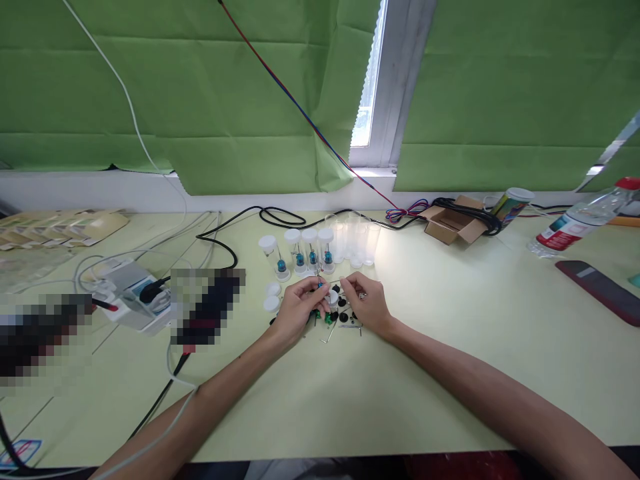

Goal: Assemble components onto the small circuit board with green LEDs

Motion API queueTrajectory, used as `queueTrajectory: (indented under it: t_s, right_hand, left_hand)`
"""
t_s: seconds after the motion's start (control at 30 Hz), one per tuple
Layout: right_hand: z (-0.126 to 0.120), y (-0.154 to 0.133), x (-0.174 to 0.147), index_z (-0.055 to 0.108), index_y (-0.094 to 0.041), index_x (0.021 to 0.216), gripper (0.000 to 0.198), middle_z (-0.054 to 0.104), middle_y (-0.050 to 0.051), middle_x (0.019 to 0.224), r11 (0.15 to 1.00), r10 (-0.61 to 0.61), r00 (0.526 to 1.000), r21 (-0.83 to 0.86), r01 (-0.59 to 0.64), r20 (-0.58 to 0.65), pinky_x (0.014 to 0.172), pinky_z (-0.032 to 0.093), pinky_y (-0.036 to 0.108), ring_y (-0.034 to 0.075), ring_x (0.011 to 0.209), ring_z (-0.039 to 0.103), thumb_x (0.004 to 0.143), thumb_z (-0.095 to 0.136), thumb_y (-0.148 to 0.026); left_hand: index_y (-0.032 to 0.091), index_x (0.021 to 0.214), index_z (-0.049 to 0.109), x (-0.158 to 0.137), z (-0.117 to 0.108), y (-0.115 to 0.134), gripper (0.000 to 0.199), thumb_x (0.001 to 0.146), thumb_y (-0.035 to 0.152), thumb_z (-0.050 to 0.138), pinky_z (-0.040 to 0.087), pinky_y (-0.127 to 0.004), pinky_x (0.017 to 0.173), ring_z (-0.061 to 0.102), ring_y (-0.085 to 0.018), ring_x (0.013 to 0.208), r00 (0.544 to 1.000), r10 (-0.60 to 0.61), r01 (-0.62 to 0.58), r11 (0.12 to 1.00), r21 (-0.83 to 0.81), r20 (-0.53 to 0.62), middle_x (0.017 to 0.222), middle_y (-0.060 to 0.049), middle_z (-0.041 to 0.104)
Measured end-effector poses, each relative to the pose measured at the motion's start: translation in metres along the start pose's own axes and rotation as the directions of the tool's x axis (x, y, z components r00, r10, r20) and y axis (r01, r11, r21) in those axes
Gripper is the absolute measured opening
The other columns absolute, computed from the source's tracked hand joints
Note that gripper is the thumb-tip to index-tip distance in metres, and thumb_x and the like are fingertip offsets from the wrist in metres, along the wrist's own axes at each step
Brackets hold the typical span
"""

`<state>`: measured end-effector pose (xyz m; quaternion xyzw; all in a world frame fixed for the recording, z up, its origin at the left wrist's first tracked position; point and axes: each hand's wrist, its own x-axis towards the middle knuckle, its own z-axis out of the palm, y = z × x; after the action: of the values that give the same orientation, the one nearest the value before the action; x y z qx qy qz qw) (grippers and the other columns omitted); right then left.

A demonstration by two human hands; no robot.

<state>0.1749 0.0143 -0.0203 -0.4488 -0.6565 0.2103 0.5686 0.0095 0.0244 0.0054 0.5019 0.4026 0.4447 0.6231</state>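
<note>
Green cloth blinds (pixel 250 87) hang beyond the far edge of a pale yellow-green worktop (pixel 450 307). Between that edge and the near one, the left hand (pixel 299 305) pinches a small blue part on a thin metal rod (pixel 320 285), raised presumably for close view; the right hand (pixel 369 301) has fingers drawn narrow, and whether they grip anything cannot be told. Four clear white-capped tubes (pixel 299 252) with blue contents stand toward the far edge, apparently out of the forearms' way; adjacent frosted tubes (pixel 356 243) overlap too closely to count. Two white round caps (pixel 271 304) lie by the left wrist; at least three black discs (pixel 343 318) lie between the hands, likely for easy reach.
</note>
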Motion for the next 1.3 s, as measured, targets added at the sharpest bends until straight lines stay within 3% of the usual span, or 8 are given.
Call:
queueTrajectory:
  t_s: [0.17,0.37,0.57,0.9,1.3]
  right_hand:
    - [-0.0005,0.0008,-0.0021,0.063,-0.018,0.097,0.017,0.063,0.001,0.068,0.999,-0.006,1.0,0.052,0.005,0.017,0.058,0.051,0.024,0.013,0.058,0.059,0.093,0.053,-0.031]
    - [-0.0014,0.0022,-0.0038,0.064,-0.019,0.112,0.023,0.069,0.005,0.086,0.995,-0.05,0.996,0.091,0.043,0.076,0.061,0.054,0.027,0.013,0.063,0.061,0.096,0.049,-0.027]
    - [-0.0027,-0.0007,-0.0018,0.067,-0.02,0.108,0.023,0.072,0.006,0.088,0.994,-0.049,0.994,0.1,0.039,0.097,0.06,0.055,0.027,0.015,0.067,0.065,0.096,0.048,-0.028]
    - [-0.0017,-0.0009,-0.0013,0.07,-0.019,0.099,0.021,0.073,0.004,0.082,0.998,-0.003,0.998,0.069,-0.002,0.069,0.054,0.052,0.026,0.014,0.058,0.062,0.094,0.053,-0.03]
    - [-0.0006,0.0011,-0.0008,0.06,-0.019,0.078,0.025,0.059,-0.002,0.062,0.999,0.026,0.999,0.036,-0.027,0.043,0.052,0.045,0.023,0.01,0.049,0.052,0.096,0.048,-0.031]
  left_hand:
    - [0.015,0.085,0.066,-0.0008,0.0009,0.0028,0.027,0.073,0.036,0.078,0.045,-0.02,0.045,0.059,-0.011,0.05,1.0,-0.01,0.009,0.999,-0.035,-0.012,0.06,0.001,0.062]
    - [0.015,0.083,0.066,-0.0009,0.0011,0.0054,0.028,0.07,0.035,0.08,0.044,-0.02,0.044,0.058,-0.01,0.051,1.0,-0.023,0.021,0.995,-0.096,-0.011,0.067,0.001,0.06]
    - [0.015,0.083,0.066,-0.0005,0.0009,0.0058,0.03,0.069,0.036,0.081,0.044,-0.019,0.044,0.058,-0.009,0.051,1.0,-0.026,0.026,0.995,-0.1,-0.004,0.068,0.001,0.06]
    - [0.015,0.086,0.066,-0.0012,0.0013,0.005,0.03,0.071,0.037,0.079,0.045,-0.02,0.045,0.059,-0.011,0.051,1.0,-0.028,0.027,0.998,-0.058,-0.011,0.063,0.002,0.06]
    - [0.015,0.089,0.065,0.0004,-0.0001,-0.0022,0.027,0.077,0.037,0.075,0.047,-0.022,0.046,0.06,-0.012,0.049,0.999,0.03,-0.033,0.997,0.068,0.036,0.058,0.0,0.063]
